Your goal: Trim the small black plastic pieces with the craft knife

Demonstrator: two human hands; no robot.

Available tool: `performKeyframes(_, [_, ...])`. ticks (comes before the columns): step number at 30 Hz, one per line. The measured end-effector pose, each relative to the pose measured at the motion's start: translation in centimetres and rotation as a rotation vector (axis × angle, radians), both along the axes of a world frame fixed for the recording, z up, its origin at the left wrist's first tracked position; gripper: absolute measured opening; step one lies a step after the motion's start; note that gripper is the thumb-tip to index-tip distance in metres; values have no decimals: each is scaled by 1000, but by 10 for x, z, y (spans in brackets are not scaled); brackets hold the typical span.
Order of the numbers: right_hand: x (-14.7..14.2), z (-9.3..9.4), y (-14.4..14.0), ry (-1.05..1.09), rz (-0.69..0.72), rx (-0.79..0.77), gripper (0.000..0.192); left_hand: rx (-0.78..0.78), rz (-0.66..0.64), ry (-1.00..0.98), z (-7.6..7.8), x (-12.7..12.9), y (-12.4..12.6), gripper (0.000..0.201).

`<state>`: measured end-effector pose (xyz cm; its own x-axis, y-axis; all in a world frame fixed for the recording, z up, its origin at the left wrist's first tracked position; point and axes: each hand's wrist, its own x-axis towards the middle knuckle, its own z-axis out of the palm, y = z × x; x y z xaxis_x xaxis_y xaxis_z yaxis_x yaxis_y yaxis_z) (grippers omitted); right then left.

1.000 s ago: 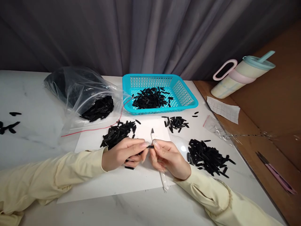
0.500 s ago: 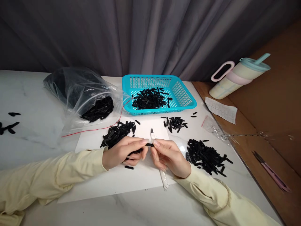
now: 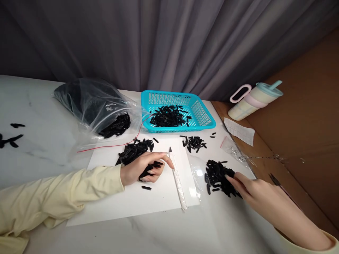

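Note:
My left hand point(image 3: 148, 166) is over the white sheet point(image 3: 106, 201), its lower fingers curled round several small black strips point(image 3: 149, 170). Its thumb and index finger reach out toward a white-handled craft knife point(image 3: 178, 183), which lies with its dark blade pointing away. A heap of black strips point(image 3: 136, 150) lies just behind this hand. At the right, my right hand point(image 3: 245, 185) is down at another heap of black strips point(image 3: 218, 176), thumb and finger close together at the strips. Whatever is between those fingertips is hard to make out. One loose strip point(image 3: 146, 188) lies below my left hand.
A blue basket point(image 3: 182, 129) holding black strips stands at the back, beside a clear zip bag point(image 3: 87, 102) of them. A smaller heap point(image 3: 195, 143) lies in front. At the right are a tumbler point(image 3: 247, 102), a paper slip point(image 3: 239, 131) and pointed tweezers point(image 3: 280, 187).
My right hand has left my left hand and the craft knife and moved right to the heap there. The strip between both hands is gone from there. My left hand stays nearly in place.

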<state>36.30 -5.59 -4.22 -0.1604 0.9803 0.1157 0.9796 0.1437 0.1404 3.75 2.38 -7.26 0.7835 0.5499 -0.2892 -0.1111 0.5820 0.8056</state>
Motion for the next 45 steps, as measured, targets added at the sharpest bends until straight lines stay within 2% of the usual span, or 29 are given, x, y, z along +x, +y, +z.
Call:
performKeyframes(3, [-24,12,5,-57,84,25,58,-6,-7,-4,2,0,0,39])
performKeyframes(6, [-68,20,14,102,250,-38,48,-10,-4,-4,3,0,0,39])
performKeyframes(9, [-112,13,24,188,444,-133,44,-7,-13,-10,2,0,-1,40])
performKeyframes(11, [-133,3,30,227,482,-188,42,-14,-9,-18,1,1,-1,40])
performKeyframes(14, [-151,-9,36,366,451,-251,37,-25,0,-23,0,1,-1,41])
performKeyframes(20, [-164,-28,37,847,299,-339,24,-29,-44,18,4,1,-1,48])
performKeyframes(23, [-165,-34,36,1020,290,-361,23,-29,-41,30,5,1,-2,48])
performKeyframes(26, [-163,-37,36,1097,321,-346,23,-25,-17,28,4,2,-2,47])
performKeyframes(33, [-155,-44,38,926,455,-155,20,-47,-18,-25,0,-2,1,32])
performKeyframes(39, [-154,-46,39,785,527,-66,28,-70,-9,-25,4,-3,2,31])
performKeyframes(45, [-156,-45,40,797,571,48,36,-33,-3,-5,6,-1,2,33])
